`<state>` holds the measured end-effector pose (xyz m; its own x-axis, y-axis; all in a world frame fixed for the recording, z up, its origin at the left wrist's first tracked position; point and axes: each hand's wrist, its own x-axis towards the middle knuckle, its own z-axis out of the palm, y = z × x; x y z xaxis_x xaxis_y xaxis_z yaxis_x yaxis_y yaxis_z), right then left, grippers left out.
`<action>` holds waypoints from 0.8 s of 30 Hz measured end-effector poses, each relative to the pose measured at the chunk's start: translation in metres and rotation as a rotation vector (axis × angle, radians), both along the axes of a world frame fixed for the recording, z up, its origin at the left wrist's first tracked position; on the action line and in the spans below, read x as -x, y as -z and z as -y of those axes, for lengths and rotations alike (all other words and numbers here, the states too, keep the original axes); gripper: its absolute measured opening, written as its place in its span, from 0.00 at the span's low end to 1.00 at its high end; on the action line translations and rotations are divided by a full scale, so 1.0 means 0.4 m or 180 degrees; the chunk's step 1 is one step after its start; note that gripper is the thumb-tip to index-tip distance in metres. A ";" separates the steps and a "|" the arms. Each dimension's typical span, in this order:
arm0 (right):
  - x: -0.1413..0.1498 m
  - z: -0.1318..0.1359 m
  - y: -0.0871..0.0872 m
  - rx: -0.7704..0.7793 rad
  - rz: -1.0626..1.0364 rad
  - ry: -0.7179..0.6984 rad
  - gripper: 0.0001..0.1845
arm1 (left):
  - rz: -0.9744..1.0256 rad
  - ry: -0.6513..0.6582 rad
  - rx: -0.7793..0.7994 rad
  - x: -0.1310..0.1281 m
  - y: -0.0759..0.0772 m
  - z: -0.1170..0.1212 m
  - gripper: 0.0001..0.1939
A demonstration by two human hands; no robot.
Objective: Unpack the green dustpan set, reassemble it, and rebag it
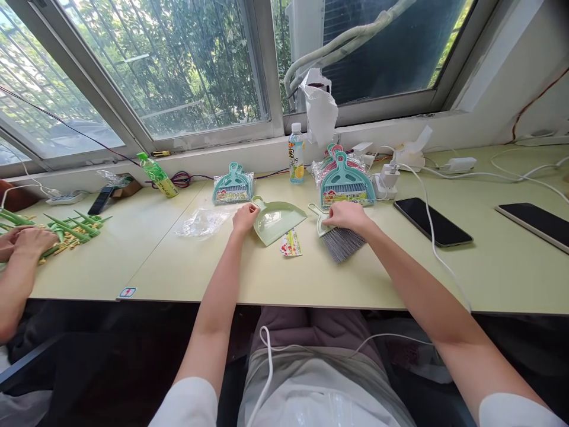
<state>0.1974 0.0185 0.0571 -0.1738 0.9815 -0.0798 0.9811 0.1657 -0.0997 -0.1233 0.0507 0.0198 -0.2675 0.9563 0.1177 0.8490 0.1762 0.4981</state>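
My left hand (245,217) pinches the left edge of a pale green dustpan (278,218), close to its handle, as it rests on the table. In my right hand (349,214) is a small hand brush (341,242) with grey bristles spread toward me; its green handle points up and left, and my fingers cover part of its body. Between the two tools lies a small printed card (291,243) with red and yellow colours. A crumpled clear plastic bag (203,222) lies left of my left hand.
Wrapped dustpan sets (347,181) stand behind my right hand, and another wrapped set (233,184) sits farther left. A drink bottle (296,153) stands between them. Phones (433,222) and a white cable (430,219) lie right. At far left, another person's hands (33,240) touch green pods.
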 end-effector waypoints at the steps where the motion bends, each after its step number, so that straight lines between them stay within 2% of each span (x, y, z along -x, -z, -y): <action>1: -0.001 0.000 -0.005 0.0003 -0.0113 0.0004 0.17 | -0.0027 0.0054 -0.0030 -0.004 -0.001 0.001 0.14; 4: 0.005 0.011 -0.022 -0.0055 -0.0356 -0.0044 0.16 | 0.0092 0.0369 -0.0103 -0.029 -0.003 0.009 0.12; 6: 0.017 0.024 -0.028 -0.0115 -0.0360 -0.0153 0.15 | 0.0522 0.0847 0.0096 -0.058 -0.005 0.020 0.10; 9: 0.037 0.041 -0.026 -0.0117 -0.0199 -0.0330 0.15 | 0.1302 0.1770 0.0666 -0.110 -0.007 0.040 0.15; 11: 0.047 0.046 -0.018 -0.0130 -0.0079 -0.0389 0.16 | 0.1478 0.2235 0.0860 -0.141 -0.006 0.051 0.18; 13: 0.054 0.047 -0.009 -0.0206 -0.0001 -0.0411 0.17 | 0.1491 0.2523 0.0895 -0.161 -0.004 0.057 0.21; 16: 0.064 0.050 0.001 -0.0372 0.0029 -0.0427 0.17 | 0.1452 0.2570 0.0629 -0.164 -0.003 0.057 0.21; 20: 0.079 0.055 0.009 -0.0430 0.0016 -0.0484 0.17 | 0.0774 0.2105 -0.0447 -0.136 -0.012 0.049 0.18; 22: 0.083 0.056 0.015 -0.0429 -0.0004 -0.0495 0.17 | 0.0333 0.2027 -0.0717 -0.125 -0.014 0.048 0.25; 24: 0.084 0.054 0.020 -0.0425 -0.0051 -0.0512 0.16 | 0.0013 0.2112 -0.0752 -0.125 -0.009 0.050 0.31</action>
<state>0.1638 -0.0030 0.0490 -0.3293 0.9427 0.0531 0.9395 0.3328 -0.0817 -0.0732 0.0306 0.0236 0.3626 0.8667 0.3426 0.7378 -0.4916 0.4626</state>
